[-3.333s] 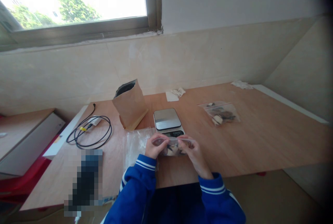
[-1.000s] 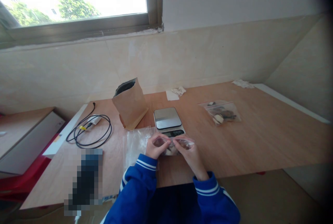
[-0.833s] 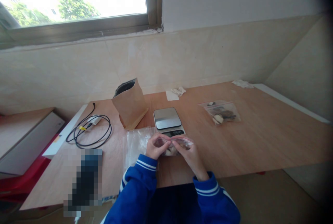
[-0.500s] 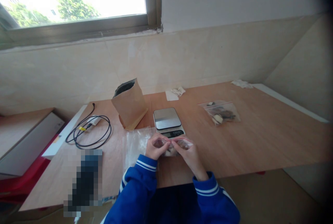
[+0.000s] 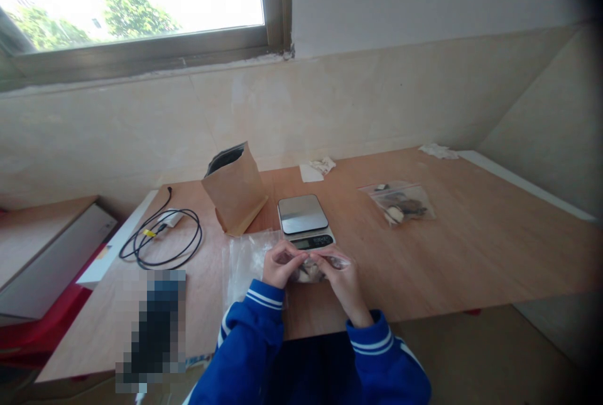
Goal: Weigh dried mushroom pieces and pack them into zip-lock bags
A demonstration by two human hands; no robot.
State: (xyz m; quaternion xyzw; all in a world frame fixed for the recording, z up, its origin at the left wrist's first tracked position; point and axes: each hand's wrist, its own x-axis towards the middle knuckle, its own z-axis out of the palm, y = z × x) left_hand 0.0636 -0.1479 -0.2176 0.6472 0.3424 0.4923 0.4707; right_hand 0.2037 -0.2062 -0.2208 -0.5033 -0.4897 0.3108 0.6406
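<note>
Both hands pinch the top edge of a clear zip bag with pale and brown pieces in it, near the table's front edge. My left hand is closed on the bag's left side, and my right hand on its right side, the fingertips almost meeting in the middle. Just beyond them lies a kitchen scale with a bare metal plate and a dark display. Flat clear plastic bags lie beside and partly under my left forearm.
An open brown paper pouch stands left of the scale. A filled zip bag lies to the right. Farther left are a coiled black cable and a pixelated dark object. Crumpled tissue sits by the wall.
Both hands keep their pinch on the zip bag, with only a slight shift of the fingers along its top. My right forearm has moved a little to the left.
</note>
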